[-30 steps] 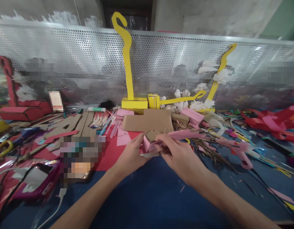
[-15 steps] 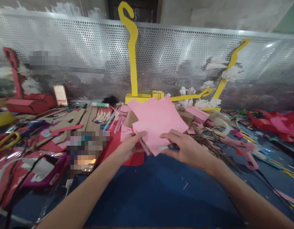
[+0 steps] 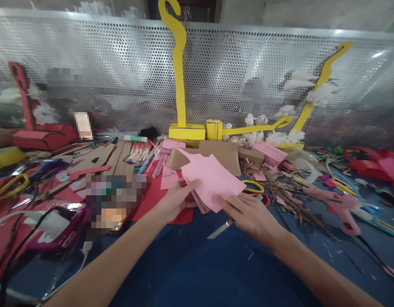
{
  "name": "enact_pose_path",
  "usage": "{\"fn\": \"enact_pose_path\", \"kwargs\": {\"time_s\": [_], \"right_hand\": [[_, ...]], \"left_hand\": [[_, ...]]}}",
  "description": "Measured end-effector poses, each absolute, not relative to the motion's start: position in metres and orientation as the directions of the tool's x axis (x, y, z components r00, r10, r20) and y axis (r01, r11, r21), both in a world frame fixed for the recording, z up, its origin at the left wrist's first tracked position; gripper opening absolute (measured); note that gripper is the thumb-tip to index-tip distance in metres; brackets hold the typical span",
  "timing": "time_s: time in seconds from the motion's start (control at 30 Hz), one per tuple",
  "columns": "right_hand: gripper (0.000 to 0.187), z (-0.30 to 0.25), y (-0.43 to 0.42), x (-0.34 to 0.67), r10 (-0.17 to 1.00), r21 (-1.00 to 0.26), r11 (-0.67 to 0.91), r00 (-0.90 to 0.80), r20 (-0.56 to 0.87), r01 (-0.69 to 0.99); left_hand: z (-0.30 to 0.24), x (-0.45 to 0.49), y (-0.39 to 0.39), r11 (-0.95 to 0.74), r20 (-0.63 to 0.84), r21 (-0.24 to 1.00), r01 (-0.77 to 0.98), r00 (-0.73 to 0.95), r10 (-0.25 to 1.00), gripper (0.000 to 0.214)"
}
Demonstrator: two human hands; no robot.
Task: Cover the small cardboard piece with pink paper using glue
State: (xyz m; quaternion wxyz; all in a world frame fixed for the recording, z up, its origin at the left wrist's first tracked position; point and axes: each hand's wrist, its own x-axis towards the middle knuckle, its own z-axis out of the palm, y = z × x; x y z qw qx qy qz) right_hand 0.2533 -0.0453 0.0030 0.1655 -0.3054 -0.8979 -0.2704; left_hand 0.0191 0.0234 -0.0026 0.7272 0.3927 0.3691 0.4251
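A sheet of pink paper (image 3: 212,181) with an uneven, cut outline is held up in front of me, tilted. My left hand (image 3: 181,198) pinches its left side, thumb on top. Behind that edge shows a brown cardboard strip, partly hidden. My right hand (image 3: 244,211) grips the lower right edge of the paper, fingers on its face. A flat knife blade (image 3: 220,229) juts out from under the right hand; its handle is hidden. Scissors with yellow handles (image 3: 254,186) lie just behind the paper. Red sheet (image 3: 149,200) material lies beneath the left hand.
A yellow hook-topped shape (image 3: 179,85) on a yellow box stands at the back, before a perforated metal panel (image 3: 120,55). On the right lie a pink glue gun (image 3: 336,202) and dry twigs (image 3: 289,200). Cardboard strips (image 3: 115,160) and a purple case (image 3: 56,232) are left.
The pink paper has come down and tilted flatter, uncovering cardboard and scissors behind it. My right hand has moved lower, and the knife blade now shows clearly below it.
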Motion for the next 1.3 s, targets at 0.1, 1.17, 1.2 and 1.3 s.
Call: {"fn": "enact_pose_path", "kwargs": {"time_s": [0.1, 1.17, 1.2, 1.3], "right_hand": [[0.039, 0.000, -0.049, 0.249, 0.450, 0.410, 0.640, -0.750, 0.485, 0.650], [0.040, -0.002, -0.049, 0.250, 0.541, 0.309, 0.675, -0.734, 0.411, 0.670], [0.038, -0.003, -0.048, 0.250, 0.550, 0.285, 0.675, -0.721, 0.421, 0.681], [0.036, -0.006, -0.047, 0.251, 0.596, 0.145, 0.662, -0.634, 0.493, 0.735]], "left_hand": [[-0.006, 0.020, 0.024, 0.333, -0.207, 0.880, -0.337, 0.359, 0.910, 0.041], [-0.002, 0.015, 0.026, 0.308, -0.198, 0.911, -0.273, 0.364, 0.910, 0.035], [-0.001, 0.015, 0.026, 0.303, -0.196, 0.913, -0.272, 0.360, 0.912, 0.036], [0.001, 0.014, 0.027, 0.291, -0.192, 0.918, -0.270, 0.339, 0.921, 0.035]]}}
